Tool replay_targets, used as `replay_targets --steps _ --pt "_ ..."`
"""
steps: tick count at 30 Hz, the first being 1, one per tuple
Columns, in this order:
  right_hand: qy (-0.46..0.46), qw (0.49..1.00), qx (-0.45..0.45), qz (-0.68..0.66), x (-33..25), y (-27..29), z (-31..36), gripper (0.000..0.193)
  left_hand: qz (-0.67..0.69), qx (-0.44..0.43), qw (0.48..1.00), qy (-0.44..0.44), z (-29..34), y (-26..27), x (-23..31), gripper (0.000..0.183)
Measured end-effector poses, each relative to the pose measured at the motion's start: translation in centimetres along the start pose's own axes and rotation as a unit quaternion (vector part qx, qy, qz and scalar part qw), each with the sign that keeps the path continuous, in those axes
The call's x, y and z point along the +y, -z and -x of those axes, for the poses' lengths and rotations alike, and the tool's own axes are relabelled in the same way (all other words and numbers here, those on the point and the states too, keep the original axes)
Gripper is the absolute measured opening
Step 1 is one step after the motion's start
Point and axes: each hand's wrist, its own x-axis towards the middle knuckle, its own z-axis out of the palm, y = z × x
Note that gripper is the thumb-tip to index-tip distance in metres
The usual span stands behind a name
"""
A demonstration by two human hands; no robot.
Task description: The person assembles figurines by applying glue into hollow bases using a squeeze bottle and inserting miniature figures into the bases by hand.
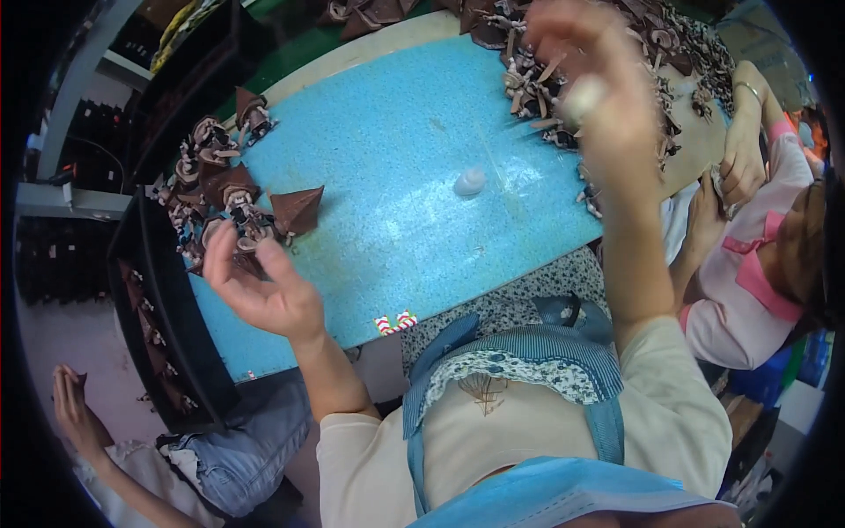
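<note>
At the left of the blue tabletop, my left hand is held palm up beside a cluster of small figurines with brown, pointed, sail-like pieces. Its thumb and fingers are apart, and I see nothing held between them. One brown pointed piece stands at the cluster's right edge. My right hand reaches over a larger pile of similar figurines at the far right. Motion smears its fingers, and a pale blurred spot shows near its thumb. A small whitish rounded object sits mid-table between the hands.
A black tray with more figurines runs along the table's left side. Another person's hands work at the right, near a pink-collared sleeve. A second person's hand shows at lower left. Red-and-white striped tape marks the near edge.
</note>
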Motion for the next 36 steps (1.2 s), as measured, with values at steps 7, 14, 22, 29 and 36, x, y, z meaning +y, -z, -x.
replay_targets --steps 7,14,22,29,36 --pt "-0.092 0.977 -0.154 0.113 6.5 -2.8 10.7 0.051 -0.055 -0.368 0.927 -0.047 -3.4 -6.0 2.8 0.043" --pt "-0.105 0.985 -0.132 0.033 5.5 -2.3 12.3 0.035 -0.187 -0.452 0.867 -0.090 -12.4 -22.2 -7.0 0.077" --pt "-0.102 0.985 -0.140 0.017 5.6 -1.6 14.0 0.034 -0.306 -0.350 0.877 0.123 -21.8 -34.8 -20.6 0.105" --pt "-0.127 0.986 -0.104 0.009 7.3 -0.4 14.4 0.037 -0.083 -0.519 0.791 0.314 -18.1 -40.5 -10.3 0.073" --pt "-0.129 0.986 -0.103 -0.017 6.8 -1.0 13.3 0.035 0.104 -0.567 0.766 0.285 -15.7 -35.5 -7.6 0.032"
